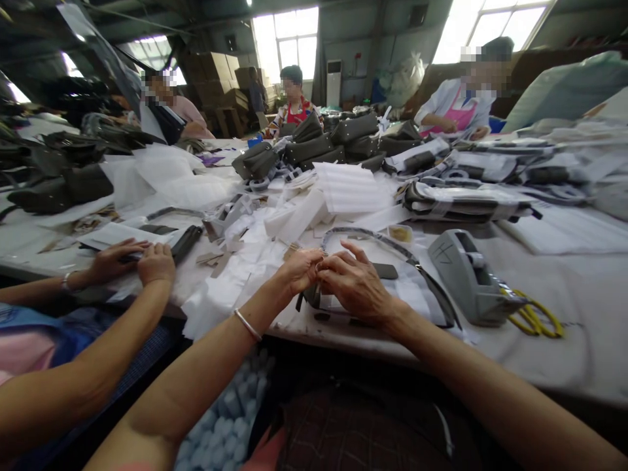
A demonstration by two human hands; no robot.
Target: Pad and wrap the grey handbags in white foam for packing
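Observation:
My left hand, with a bracelet on its wrist, meets my right hand over the near edge of the worktable. The fingertips of both are pinched together; what lies between them is too small and hidden to make out. My right index finger is raised a little. Right under the hands lies a dark handbag, partly covered by white foam sheet. Its strap, in a clear wrap, arches behind my right hand. A dark flat tab shows beside that hand.
To the right stand a grey tape dispenser and yellow-handled scissors. White foam sheets and dark bags pile up ahead. At left, a co-worker's hands rest on another bag. More people work across the table.

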